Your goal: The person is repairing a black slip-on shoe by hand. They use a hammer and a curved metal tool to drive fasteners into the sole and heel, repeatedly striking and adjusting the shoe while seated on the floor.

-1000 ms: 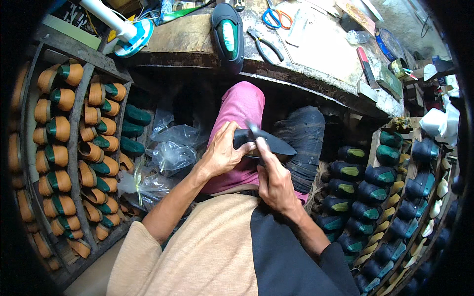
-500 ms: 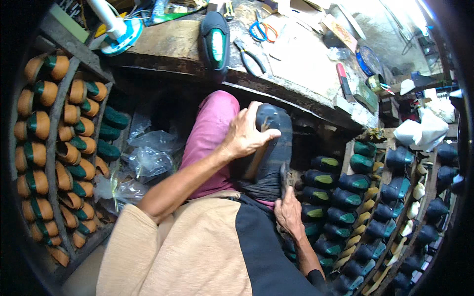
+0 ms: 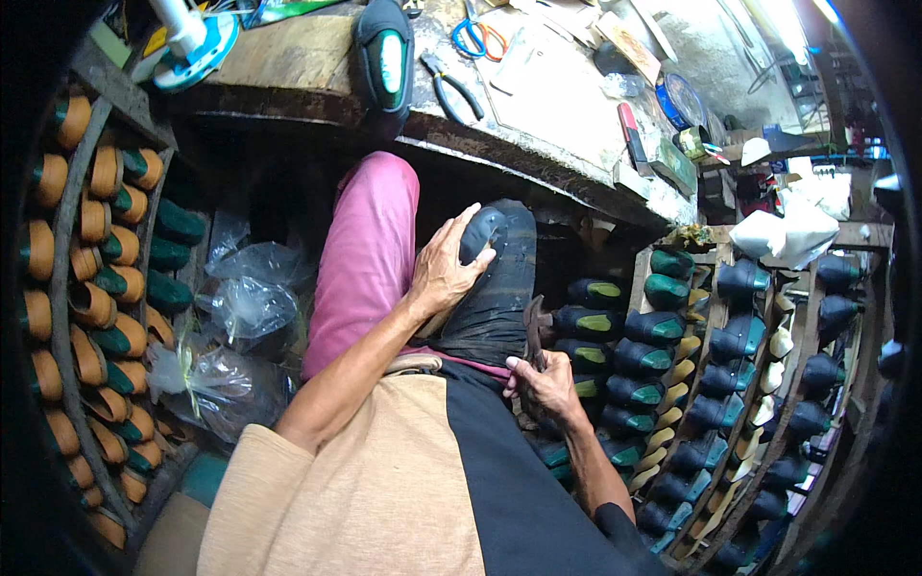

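Against my dark-covered right thigh, my left hand (image 3: 444,264) grips a dark shoe (image 3: 483,233), its rounded toe showing between thumb and fingers. The rest of that shoe is mostly hidden under the hand. Beside the thigh, my right hand (image 3: 545,384) is closed around a hammer (image 3: 534,328) with a dark metal head, held upright and apart from the shoe. Its handle is largely covered by my fingers. On the bench edge ahead lies another dark shoe (image 3: 386,62) with a green and white insole.
The worn bench (image 3: 288,72) carries pliers (image 3: 449,86), scissors (image 3: 477,38) and a red-handled cutter (image 3: 631,134). Racks of brown-and-green shoes (image 3: 120,245) stand left, dark shoes (image 3: 735,336) right. Clear plastic bags (image 3: 252,307) lie beside my left leg.
The whole view has shifted, so the bench sits further left and higher. My right hand has turned the hammer, its head now showing side-on. The left hand still holds the shoe.
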Demonstrator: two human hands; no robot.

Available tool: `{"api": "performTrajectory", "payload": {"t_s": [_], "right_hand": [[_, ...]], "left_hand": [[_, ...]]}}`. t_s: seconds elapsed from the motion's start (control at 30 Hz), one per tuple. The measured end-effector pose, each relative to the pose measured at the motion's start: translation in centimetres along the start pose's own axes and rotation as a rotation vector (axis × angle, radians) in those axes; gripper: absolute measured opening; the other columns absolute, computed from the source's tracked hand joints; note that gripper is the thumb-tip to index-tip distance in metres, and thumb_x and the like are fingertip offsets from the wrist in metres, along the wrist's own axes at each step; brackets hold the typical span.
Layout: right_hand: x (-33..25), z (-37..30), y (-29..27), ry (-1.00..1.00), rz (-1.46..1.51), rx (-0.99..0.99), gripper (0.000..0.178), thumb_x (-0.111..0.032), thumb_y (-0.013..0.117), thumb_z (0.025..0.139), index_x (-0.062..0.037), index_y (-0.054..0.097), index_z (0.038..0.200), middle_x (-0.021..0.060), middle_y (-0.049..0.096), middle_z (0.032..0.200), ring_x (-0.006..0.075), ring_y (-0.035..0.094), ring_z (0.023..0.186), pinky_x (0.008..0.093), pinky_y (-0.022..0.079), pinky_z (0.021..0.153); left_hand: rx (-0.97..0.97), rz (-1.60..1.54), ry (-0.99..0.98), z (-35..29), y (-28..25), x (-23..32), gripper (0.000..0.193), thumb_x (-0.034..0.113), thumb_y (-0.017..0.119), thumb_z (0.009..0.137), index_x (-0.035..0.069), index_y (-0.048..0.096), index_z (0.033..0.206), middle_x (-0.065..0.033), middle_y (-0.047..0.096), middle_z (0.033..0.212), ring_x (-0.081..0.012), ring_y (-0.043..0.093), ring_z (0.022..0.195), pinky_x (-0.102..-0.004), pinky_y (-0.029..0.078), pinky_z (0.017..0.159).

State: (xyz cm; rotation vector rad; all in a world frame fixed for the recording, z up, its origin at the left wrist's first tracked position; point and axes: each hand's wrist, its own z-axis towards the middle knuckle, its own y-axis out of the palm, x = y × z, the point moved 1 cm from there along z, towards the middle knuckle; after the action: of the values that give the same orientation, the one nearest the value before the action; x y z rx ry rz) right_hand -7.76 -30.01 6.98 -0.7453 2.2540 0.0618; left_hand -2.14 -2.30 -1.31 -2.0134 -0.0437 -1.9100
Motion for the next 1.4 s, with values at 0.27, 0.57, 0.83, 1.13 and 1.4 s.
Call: {"api": "performTrajectory", "payload": {"t_s": [0.27, 0.57, 0.83, 1.13, 1.4], "right_hand": [[-8.1, 3.9, -3.5, -0.074, -0.841, -0.065, 0.045, -0.034, 0.075, 0.113, 0.0042, 0.072, 0.089, 0.0146, 0.058, 0.066, 0.0186, 0.05, 0.061, 0.0451, 0.046, 0.062], [-12.3, 7.2, -4.8, -0.462, -1.275, -0.03, 0.041, -0.031, 0.081, 0.107, 0.0033, 0.063, 0.095, 0.0285, 0.067, 0.084, 0.0501, 0.069, 0.074, 0.0554, 0.053, 0.067], [-8.0, 8.4, -4.2, 0.171, -0.732, -0.193, 0.033, -0.032, 0.076, 0.11, 0.0, 0.075, 0.103, 0.0067, 0.078, 0.087, 0.0143, 0.07, 0.078, 0.035, 0.056, 0.075], [-15.4, 10.0, -4.4, -0.064, -0.711, -0.316, 0.042, -0.039, 0.074, 0.116, 0.0021, 0.085, 0.116, 0.0015, 0.078, 0.089, 0.0087, 0.065, 0.082, 0.032, 0.056, 0.076], [-17.4, 11.7, -4.7, -0.157, -0.852, -0.404, 0.041, -0.039, 0.076, 0.114, 0.0007, 0.087, 0.11, 0.004, 0.065, 0.073, 0.0088, 0.051, 0.072, 0.035, 0.046, 0.062]], "left_hand": [[0.072, -0.151, 0.034, -1.8, 0.5, -2.5, 0.067, 0.022, 0.082, 0.107, 0.002, 0.057, 0.165, -0.0257, 0.07, 0.148, -0.0405, 0.07, 0.138, -0.0466, 0.054, 0.119], [0.106, -0.172, 0.1, -1.4, 1.2, -1.8, 0.069, 0.014, 0.084, 0.103, 0.001, 0.056, 0.165, -0.0245, 0.067, 0.15, -0.0409, 0.066, 0.142, -0.0468, 0.051, 0.125], [0.145, -0.157, 0.066, -1.4, -0.6, -2.9, 0.068, 0.023, 0.08, 0.107, -0.002, 0.054, 0.165, -0.0273, 0.065, 0.153, -0.0416, 0.064, 0.146, -0.0481, 0.049, 0.128], [0.146, -0.178, 0.032, -2.1, 0.5, -1.9, 0.071, 0.016, 0.084, 0.102, 0.001, 0.055, 0.165, -0.0264, 0.068, 0.15, -0.0418, 0.066, 0.143, -0.05, 0.05, 0.127], [0.097, -0.179, 0.026, -2.3, 1.0, -1.1, 0.077, 0.01, 0.083, 0.1, 0.004, 0.05, 0.169, -0.0256, 0.063, 0.157, -0.042, 0.061, 0.151, -0.0504, 0.047, 0.131]]}}
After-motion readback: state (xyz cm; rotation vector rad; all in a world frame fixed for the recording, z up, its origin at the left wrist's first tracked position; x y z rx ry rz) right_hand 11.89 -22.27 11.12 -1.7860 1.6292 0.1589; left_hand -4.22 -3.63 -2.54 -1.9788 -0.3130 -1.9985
